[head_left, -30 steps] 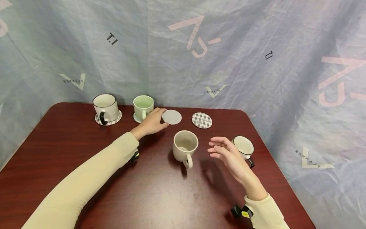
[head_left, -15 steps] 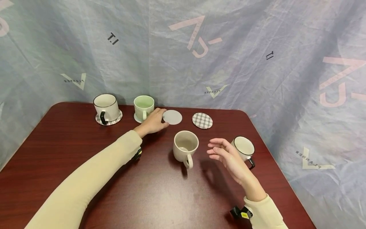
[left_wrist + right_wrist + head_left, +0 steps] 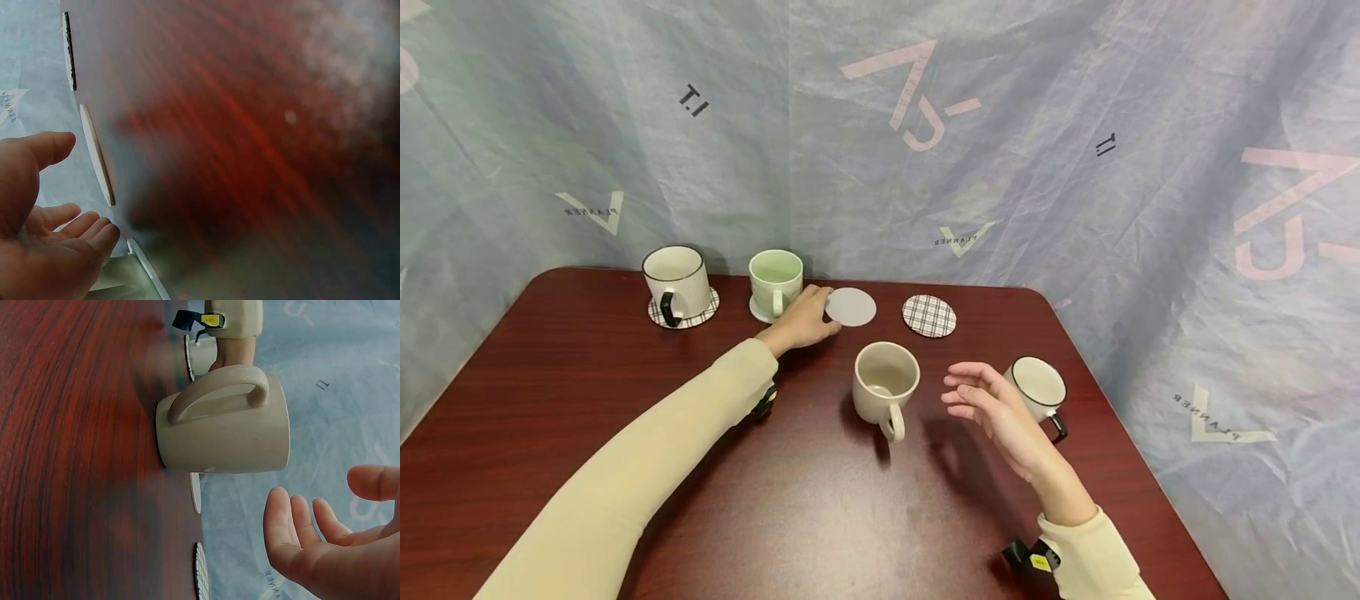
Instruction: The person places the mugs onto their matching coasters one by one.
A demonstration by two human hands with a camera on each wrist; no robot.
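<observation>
My left hand [image 3: 803, 321] reaches to the back of the table, beside the plain grey coaster [image 3: 851, 307] and just right of a green mug [image 3: 777, 275]. Its thumb and fingers are spread with a gap between them in the left wrist view, and nothing shows in the grasp. A beige mug [image 3: 886, 383] stands upright on the bare table, handle toward me. Right of it my right hand [image 3: 1003, 417] hovers with fingers loosely extended, holding nothing. In the right wrist view its fingertips are apart from the beige mug [image 3: 225, 437].
A white mug [image 3: 688, 287] with black rim and handle stands on a checked coaster at the back left. Another checked coaster [image 3: 929, 316] lies at the back right. Behind my right hand is a second white mug [image 3: 1040, 383], partly hidden. A grey cloth [image 3: 880, 150] hangs behind the table.
My left sleeve and wrist have shifted slightly to the right, while the fingers stay by the grey coaster. The right hand and the mugs hold their places.
</observation>
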